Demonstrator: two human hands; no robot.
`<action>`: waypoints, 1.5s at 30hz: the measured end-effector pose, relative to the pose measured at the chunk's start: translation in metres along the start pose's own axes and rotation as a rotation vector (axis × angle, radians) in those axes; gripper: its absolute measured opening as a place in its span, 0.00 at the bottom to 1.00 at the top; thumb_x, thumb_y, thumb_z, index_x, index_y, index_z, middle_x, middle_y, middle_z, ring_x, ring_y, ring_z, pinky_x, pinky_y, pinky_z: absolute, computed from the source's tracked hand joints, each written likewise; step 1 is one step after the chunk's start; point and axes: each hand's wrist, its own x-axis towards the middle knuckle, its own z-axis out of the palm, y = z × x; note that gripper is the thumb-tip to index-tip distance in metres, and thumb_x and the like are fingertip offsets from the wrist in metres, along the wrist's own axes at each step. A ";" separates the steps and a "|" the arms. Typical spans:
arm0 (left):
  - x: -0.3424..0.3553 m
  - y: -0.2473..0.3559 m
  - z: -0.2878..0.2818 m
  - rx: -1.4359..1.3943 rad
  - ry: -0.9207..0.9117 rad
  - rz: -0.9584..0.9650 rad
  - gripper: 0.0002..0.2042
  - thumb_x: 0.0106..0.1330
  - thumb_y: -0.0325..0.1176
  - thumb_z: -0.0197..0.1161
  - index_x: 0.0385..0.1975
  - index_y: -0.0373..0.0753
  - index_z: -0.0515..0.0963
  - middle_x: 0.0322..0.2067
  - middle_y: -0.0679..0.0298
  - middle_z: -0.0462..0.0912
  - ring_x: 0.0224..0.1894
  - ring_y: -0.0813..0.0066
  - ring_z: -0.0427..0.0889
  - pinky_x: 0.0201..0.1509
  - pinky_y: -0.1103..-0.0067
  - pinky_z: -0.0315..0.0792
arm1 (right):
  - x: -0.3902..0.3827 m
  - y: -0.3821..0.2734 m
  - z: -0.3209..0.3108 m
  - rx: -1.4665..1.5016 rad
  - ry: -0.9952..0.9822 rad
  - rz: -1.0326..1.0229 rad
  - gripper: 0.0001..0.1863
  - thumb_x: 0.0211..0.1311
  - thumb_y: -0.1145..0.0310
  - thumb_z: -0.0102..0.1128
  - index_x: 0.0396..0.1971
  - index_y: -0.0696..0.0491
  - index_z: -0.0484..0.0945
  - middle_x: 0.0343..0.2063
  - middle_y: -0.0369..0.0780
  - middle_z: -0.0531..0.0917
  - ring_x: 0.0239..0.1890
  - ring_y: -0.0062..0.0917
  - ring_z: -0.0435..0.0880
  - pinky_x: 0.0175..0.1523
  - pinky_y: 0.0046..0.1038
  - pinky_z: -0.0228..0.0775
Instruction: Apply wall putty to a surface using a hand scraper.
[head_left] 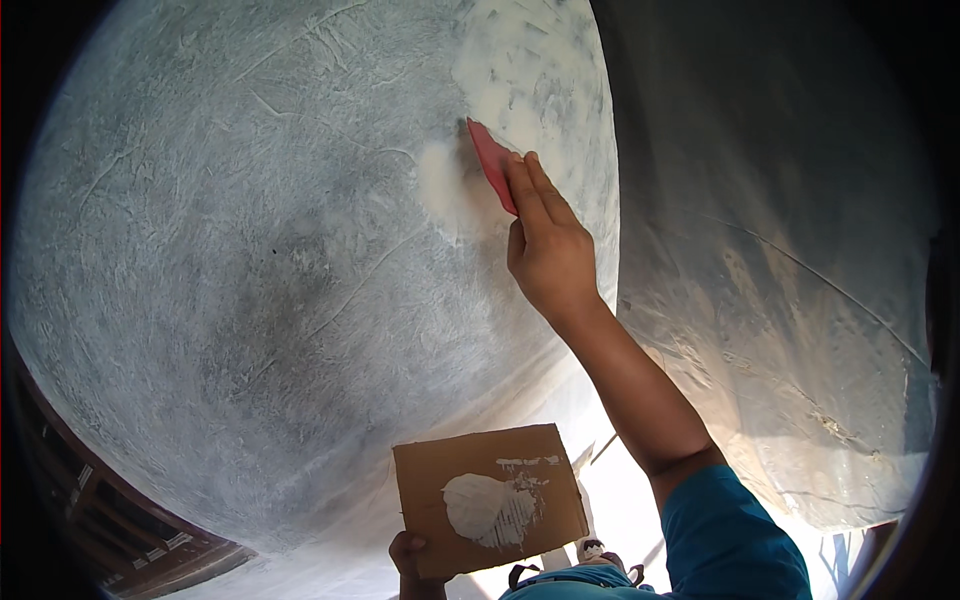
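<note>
My right hand (545,245) presses a thin red scraper (490,160) flat against a grey plastered wall (250,250), with the fingers stretched along the blade. Fresh white putty (520,70) covers the wall above and to the left of the blade. My left hand (412,568) holds a brown cardboard sheet (545,470) from below, near the lower edge of the view. A lump of white putty (480,505) lies smeared on the middle of the cardboard. My right sleeve is blue.
A second wall (780,220) meets the first at a corner on the right, shaded at the top and streaked with pale patches lower down. Dark wooden framing (110,520) shows at the lower left. The bright floor (625,500) lies below the cardboard.
</note>
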 end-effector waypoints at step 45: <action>-0.006 -0.028 -0.001 0.110 0.160 0.116 0.38 0.50 0.41 0.52 0.66 0.30 0.64 0.60 0.45 0.74 0.57 0.45 0.77 0.61 0.56 0.74 | -0.054 0.045 0.010 -0.082 -0.147 -0.133 0.32 0.57 0.79 0.57 0.65 0.56 0.70 0.61 0.51 0.76 0.60 0.43 0.79 0.61 0.35 0.76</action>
